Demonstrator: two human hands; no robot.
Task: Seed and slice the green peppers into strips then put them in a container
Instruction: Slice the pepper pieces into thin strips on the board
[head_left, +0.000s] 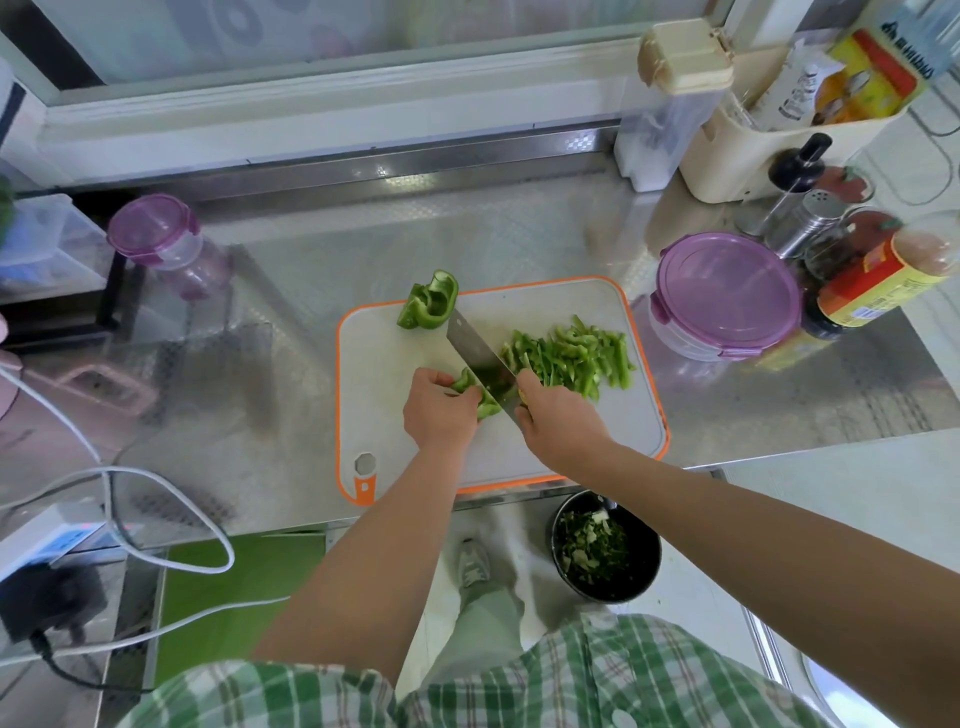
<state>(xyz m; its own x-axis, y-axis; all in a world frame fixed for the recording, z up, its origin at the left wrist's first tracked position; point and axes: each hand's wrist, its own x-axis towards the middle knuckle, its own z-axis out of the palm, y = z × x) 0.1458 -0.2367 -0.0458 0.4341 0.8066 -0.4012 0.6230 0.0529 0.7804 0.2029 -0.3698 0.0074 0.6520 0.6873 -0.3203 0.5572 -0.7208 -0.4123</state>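
Pepper piece (475, 392), mid-board: left hand (439, 410) is gripping it, right hand (558, 415) is grasping the knife (480, 364) and slicing. Strips (571, 356) are piling up at the cutting board's (395, 415) right edge. Uncut half (428, 301) is waiting at the far-left corner; lidded container (727, 296) is standing beyond, apparently not yet filled.

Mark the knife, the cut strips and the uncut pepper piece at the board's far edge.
knife (476, 359): head view, middle of the blade.
strips (576, 358): head view, centre of the pile.
pepper piece (428, 302): head view, its hollow inside.
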